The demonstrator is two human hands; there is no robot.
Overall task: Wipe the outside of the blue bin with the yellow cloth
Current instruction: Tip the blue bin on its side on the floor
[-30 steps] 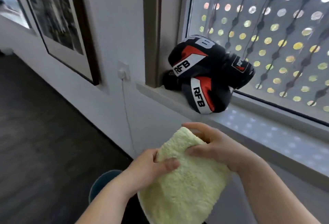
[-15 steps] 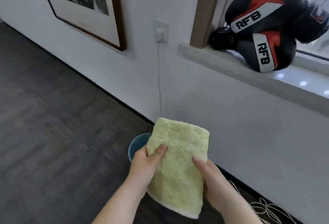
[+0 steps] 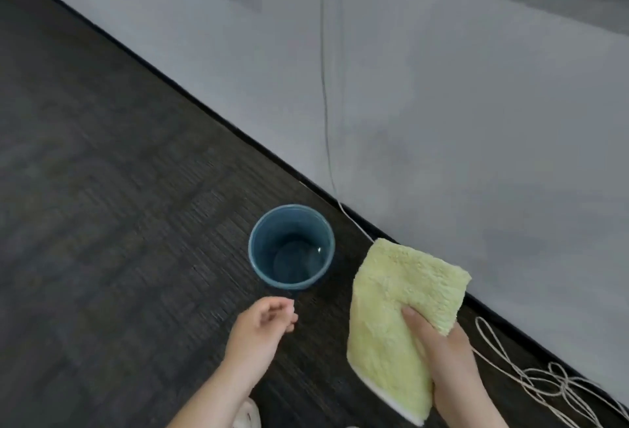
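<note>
A small round blue bin (image 3: 256,259) stands upright and empty on the dark floor near the wall. My right hand (image 3: 442,356) holds the folded fluffy yellow cloth (image 3: 391,312) to the right of the bin, apart from it. My left hand (image 3: 262,329) hovers just below the bin's near rim, fingers loosely curled, holding nothing and not touching the bin.
A white wall (image 3: 442,104) with a dark skirting runs diagonally behind the bin. A thin cable (image 3: 325,87) hangs down the wall and lies in loose loops (image 3: 544,383) on the floor at the lower right. A shoe tip (image 3: 248,415) shows at the bottom edge.
The view has tilted down from the window sill to the floor. My left hand has let go of the cloth and moved toward the bin; the right hand now holds the cloth alone.
</note>
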